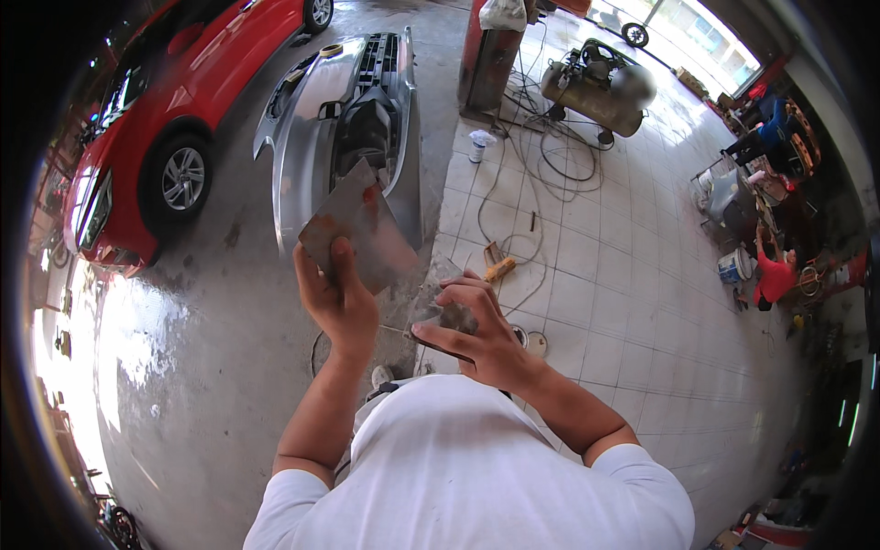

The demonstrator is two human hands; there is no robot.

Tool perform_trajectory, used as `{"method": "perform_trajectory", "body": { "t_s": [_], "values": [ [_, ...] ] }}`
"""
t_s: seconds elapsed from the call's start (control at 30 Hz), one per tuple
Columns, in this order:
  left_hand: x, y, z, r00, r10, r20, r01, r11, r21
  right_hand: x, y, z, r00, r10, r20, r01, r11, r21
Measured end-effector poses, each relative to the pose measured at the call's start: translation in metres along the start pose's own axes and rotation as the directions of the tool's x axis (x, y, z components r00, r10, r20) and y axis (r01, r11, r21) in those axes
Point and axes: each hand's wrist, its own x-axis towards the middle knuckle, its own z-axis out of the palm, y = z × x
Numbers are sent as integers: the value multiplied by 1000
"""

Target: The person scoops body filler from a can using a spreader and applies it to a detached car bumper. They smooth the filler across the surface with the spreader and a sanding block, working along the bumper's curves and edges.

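Observation:
My left hand (344,307) grips the near left edge of a flat square metal plate (362,220), thumb on top. The plate has orange-brown smears and a pinkish patch on its face. To its right, my right hand (495,344) holds a thin, grey-smeared scraper blade (446,312), with fingers spread over it; part of the blade is hidden under them. The two flat pieces are close together in front of my body. Beyond the plate stands a silver car bumper (298,183), with a roll of tape (332,50) on it.
A red car (174,82) is parked at the left. An air compressor (596,87) with loose hoses stands far right of a red post (490,55). On the tiles are a small white can (478,147) and a yellow tool (499,264). Another person (777,275) is at the right.

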Motion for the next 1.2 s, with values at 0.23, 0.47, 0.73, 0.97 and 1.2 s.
{"method": "perform_trajectory", "body": {
  "t_s": [0.23,0.47,0.73,0.97,1.2],
  "values": [
    [-24,14,1,727,-641,246,677,607,-417,0,72,-5,966,238,103,-203,941,-271],
    [-35,-5,-7,948,-270,171,266,963,49,26,27,-20,970,245,7,-227,910,-346],
    [-38,11,2,964,-111,240,67,981,183,38,18,-13,977,205,-60,-213,918,-336],
    [-37,-6,-5,984,-45,172,13,983,182,16,5,18,956,287,66,-275,950,-145],
    [-3,-8,-17,994,-108,7,108,993,-37,10,-3,5,990,59,130,-60,998,3]
  ]
}}
